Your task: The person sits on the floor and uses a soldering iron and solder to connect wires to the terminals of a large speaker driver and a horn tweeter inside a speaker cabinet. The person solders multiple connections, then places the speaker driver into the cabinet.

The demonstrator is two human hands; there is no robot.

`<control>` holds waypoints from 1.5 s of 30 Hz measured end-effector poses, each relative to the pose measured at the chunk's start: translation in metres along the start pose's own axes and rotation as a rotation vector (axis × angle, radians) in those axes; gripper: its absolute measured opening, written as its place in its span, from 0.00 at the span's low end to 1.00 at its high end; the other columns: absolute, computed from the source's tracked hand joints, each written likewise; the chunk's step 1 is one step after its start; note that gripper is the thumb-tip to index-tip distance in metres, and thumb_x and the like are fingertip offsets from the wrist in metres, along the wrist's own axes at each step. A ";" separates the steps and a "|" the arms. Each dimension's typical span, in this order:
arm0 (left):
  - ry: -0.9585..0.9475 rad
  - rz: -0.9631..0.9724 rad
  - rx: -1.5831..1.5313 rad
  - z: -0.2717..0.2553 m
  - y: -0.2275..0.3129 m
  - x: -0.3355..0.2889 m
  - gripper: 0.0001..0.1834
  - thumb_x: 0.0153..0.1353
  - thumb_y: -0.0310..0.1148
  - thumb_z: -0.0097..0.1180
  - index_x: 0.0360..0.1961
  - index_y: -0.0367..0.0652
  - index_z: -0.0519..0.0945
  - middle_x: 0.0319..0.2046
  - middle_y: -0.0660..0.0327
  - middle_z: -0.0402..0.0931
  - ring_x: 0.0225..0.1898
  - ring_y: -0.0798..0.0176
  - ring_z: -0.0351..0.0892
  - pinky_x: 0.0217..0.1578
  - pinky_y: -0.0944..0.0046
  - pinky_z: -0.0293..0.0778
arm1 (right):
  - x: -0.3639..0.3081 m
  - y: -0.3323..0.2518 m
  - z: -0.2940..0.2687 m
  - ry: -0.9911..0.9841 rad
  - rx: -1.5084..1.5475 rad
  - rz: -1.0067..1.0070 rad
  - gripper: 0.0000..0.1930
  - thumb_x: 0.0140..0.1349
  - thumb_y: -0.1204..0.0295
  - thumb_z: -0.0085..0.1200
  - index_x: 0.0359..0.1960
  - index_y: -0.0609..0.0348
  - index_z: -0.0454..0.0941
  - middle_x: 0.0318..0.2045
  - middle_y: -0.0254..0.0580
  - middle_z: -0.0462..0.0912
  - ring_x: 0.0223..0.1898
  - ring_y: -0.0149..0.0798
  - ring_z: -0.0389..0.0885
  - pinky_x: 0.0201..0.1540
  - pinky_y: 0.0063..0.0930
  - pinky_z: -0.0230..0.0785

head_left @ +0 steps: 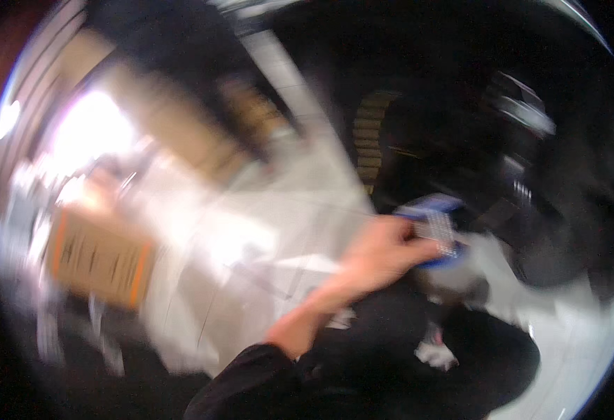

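My left hand (pixel 379 250) reaches in from the lower left in a black sleeve, its fingers closed on a small blue-and-grey object (pixel 436 231). The object has a blue rim and a pale, patterned face; motion smears it too much to tell its kind. Below it lies a dim greyish-brown shape (pixel 457 283) that I cannot make out. I see no clear sign of my right hand. My dark-clothed legs (pixel 391 350) fill the lower middle, with a small whitish patch (pixel 436 353) on them.
A brown carton (pixel 100 257) with orange edges stands at the left. Larger cartons (pixel 174 119) lie farther back, beside a dark-clothed person's leg (pixel 202 63). A large black mass (pixel 454 105) fills the upper right. The pale tiled floor (pixel 251 203) shows bright glare.
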State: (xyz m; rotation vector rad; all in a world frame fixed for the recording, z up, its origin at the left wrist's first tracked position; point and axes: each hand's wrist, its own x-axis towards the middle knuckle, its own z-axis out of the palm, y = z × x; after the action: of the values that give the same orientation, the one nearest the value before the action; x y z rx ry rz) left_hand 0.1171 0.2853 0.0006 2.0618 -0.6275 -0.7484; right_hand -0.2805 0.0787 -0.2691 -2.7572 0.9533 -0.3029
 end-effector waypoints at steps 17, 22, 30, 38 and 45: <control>0.004 0.378 -0.530 0.022 -0.020 -0.004 0.21 0.59 0.45 0.67 0.29 0.35 0.78 0.25 0.60 0.78 0.27 0.71 0.72 0.30 0.65 0.69 | 0.078 -0.058 -0.035 0.078 0.306 -0.077 0.14 0.63 0.69 0.53 0.49 0.59 0.78 0.40 0.46 0.83 0.32 0.45 0.83 0.31 0.38 0.75; -0.003 0.380 -0.525 0.020 -0.022 -0.003 0.22 0.60 0.46 0.67 0.30 0.34 0.79 0.26 0.59 0.79 0.28 0.70 0.73 0.30 0.65 0.70 | 0.075 -0.060 -0.038 0.088 0.325 -0.060 0.14 0.63 0.69 0.53 0.48 0.60 0.78 0.39 0.46 0.83 0.33 0.44 0.83 0.32 0.37 0.75; 0.029 0.433 -0.484 0.024 -0.028 0.001 0.26 0.59 0.51 0.66 0.30 0.34 0.78 0.26 0.57 0.78 0.28 0.67 0.75 0.31 0.64 0.71 | 0.066 -0.055 -0.042 0.106 0.345 -0.032 0.14 0.64 0.68 0.51 0.48 0.62 0.78 0.38 0.46 0.83 0.34 0.44 0.83 0.33 0.36 0.74; 0.029 0.372 -0.440 0.026 -0.028 0.002 0.28 0.59 0.53 0.66 0.33 0.32 0.79 0.30 0.53 0.79 0.32 0.64 0.77 0.35 0.63 0.75 | 0.057 -0.046 -0.050 0.125 0.352 -0.001 0.15 0.66 0.67 0.50 0.47 0.64 0.78 0.38 0.46 0.83 0.35 0.43 0.83 0.35 0.35 0.74; -0.032 0.368 -0.512 0.022 -0.031 0.001 0.24 0.59 0.45 0.67 0.39 0.30 0.78 0.34 0.54 0.80 0.37 0.64 0.79 0.41 0.63 0.77 | 0.043 -0.044 -0.058 0.149 0.357 0.016 0.15 0.67 0.66 0.49 0.47 0.66 0.78 0.37 0.46 0.84 0.36 0.43 0.83 0.36 0.34 0.74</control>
State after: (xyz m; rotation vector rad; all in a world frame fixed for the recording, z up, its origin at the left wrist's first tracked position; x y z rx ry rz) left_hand 0.1073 0.2893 -0.0355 1.4195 -0.7211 -0.6438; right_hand -0.2370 0.0780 -0.1971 -2.4263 0.8576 -0.6177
